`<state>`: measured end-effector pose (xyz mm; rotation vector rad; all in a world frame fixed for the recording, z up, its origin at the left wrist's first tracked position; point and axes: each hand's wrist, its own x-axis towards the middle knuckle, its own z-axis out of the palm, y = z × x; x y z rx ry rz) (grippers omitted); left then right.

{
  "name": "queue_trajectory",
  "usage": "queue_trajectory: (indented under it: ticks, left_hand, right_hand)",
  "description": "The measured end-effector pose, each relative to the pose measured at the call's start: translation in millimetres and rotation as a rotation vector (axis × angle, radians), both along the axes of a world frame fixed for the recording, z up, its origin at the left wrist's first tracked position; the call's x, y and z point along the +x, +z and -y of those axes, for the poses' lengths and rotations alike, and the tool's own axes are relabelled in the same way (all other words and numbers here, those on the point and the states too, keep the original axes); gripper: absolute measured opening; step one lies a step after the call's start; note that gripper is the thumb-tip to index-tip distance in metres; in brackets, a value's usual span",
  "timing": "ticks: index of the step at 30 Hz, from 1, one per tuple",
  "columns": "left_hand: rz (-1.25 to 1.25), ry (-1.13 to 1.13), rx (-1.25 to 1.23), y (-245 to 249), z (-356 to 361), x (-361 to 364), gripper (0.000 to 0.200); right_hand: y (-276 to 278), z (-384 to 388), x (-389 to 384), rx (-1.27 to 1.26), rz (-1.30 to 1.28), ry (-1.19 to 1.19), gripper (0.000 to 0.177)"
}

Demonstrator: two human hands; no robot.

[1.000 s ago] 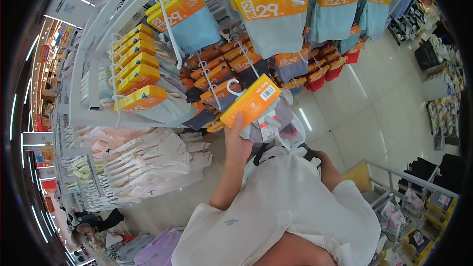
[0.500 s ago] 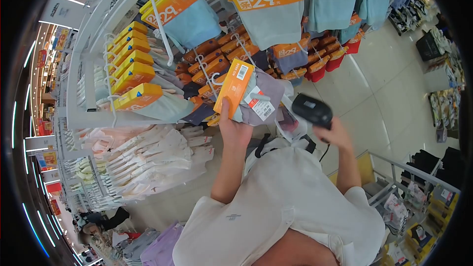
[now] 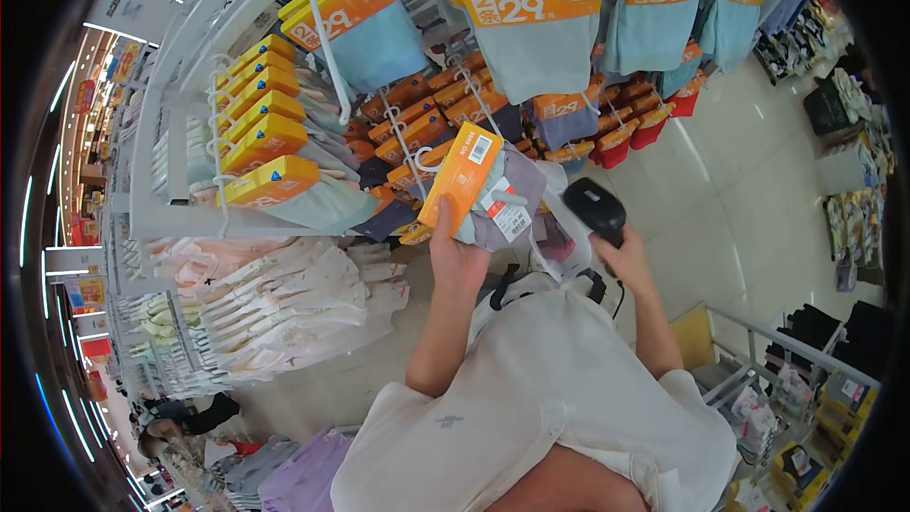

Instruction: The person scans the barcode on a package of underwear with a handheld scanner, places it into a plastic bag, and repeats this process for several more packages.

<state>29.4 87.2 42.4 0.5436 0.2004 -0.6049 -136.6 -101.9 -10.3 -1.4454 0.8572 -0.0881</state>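
My left hand [image 3: 458,261] grips a pack of folded clothing by the lower end of its orange header card [image 3: 464,175]. The card has a barcode and a white hanger hook. Grey-purple fabric [image 3: 523,176] hangs from it, with a red and white price sticker [image 3: 510,215] bearing another barcode. To the right, my right hand [image 3: 626,263] is wrapped round the handle of a black barcode scanner [image 3: 594,210]. The scanner's head is beside the pack, apart from the price sticker. A white translucent strip or bag [image 3: 561,228] hangs between them.
Packs with orange cards [image 3: 533,5] hang on white hooks ahead, with more at left [image 3: 270,180]. Pale garments [image 3: 284,308] hang on a lower rack. A metal rail [image 3: 796,351] stands at right, and tiled floor [image 3: 682,199] runs between the displays.
My right hand and the scanner have come closer to the pack, and the scanner has turned a little. My left hand keeps hold of the pack. The whole view has shifted slightly.
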Motion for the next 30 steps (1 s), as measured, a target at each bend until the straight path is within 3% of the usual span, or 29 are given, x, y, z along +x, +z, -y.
queue_trajectory:
  ticks: [3, 5, 7, 9, 11, 13, 18, 21, 23, 25, 27, 30]
  left_hand:
    - [0.066, -0.012, 0.042, -5.3, -3.9, -2.7, 0.048]
    - [0.103, -0.008, 0.077, -7.3, -5.6, -5.3, 0.048]
    - [0.123, -0.011, 0.105, -4.7, -6.4, -7.5, 0.047]
    - [0.125, -0.007, 0.128, 1.9, -6.5, -10.1, 0.047]
    - [0.143, -0.006, 0.136, 2.3, -8.6, -12.1, 0.046]
    - [0.154, -0.007, 0.131, 2.9, -6.6, -12.6, 0.045]
    - [0.162, 0.018, 0.132, 5.1, -7.1, -17.8, 0.043]
    - [0.155, 0.036, 0.151, 4.2, -10.2, -18.2, 0.043]
    - [0.145, 0.034, 0.131, 5.0, -14.2, -16.4, 0.042]
    - [0.152, 0.028, 0.110, 7.0, -14.7, -15.7, 0.041]
    - [0.177, 0.023, 0.094, 9.3, -16.2, -14.5, 0.041]
    - [0.261, 0.060, 0.188, -3.1, -13.7, -15.4, 0.040]
  right_hand:
    - [-86.7, 29.7, -9.3, -0.326, -0.087, -0.108, 0.030]
    - [-159.1, 49.7, -32.1, -0.396, -0.332, -0.074, 0.032]
    - [-238.2, 65.0, -63.9, -0.194, -0.576, 0.054, 0.030]
    - [-270.7, 58.5, -85.2, -0.044, -0.664, 0.098, 0.028]
    - [-362.0, 53.4, -110.0, 0.039, -0.879, 0.444, 0.030]
    - [-375.6, 32.6, -123.4, 0.078, -0.933, 0.637, 0.030]
    - [-346.5, 19.8, -128.7, 0.046, -0.959, 0.692, 0.032]
    - [-309.7, 30.0, -97.1, -0.358, -0.950, 0.307, 0.035]
    - [-255.8, 32.2, -69.3, -0.810, -0.728, -0.185, 0.036]
    - [-177.2, 40.8, -30.9, -0.944, -0.230, -0.356, 0.039]
    - [-78.5, 30.5, 14.1, -0.884, 0.151, -0.425, 0.033]
    - [33.1, -7.0, 53.1, -0.671, 0.387, -0.209, 0.039]
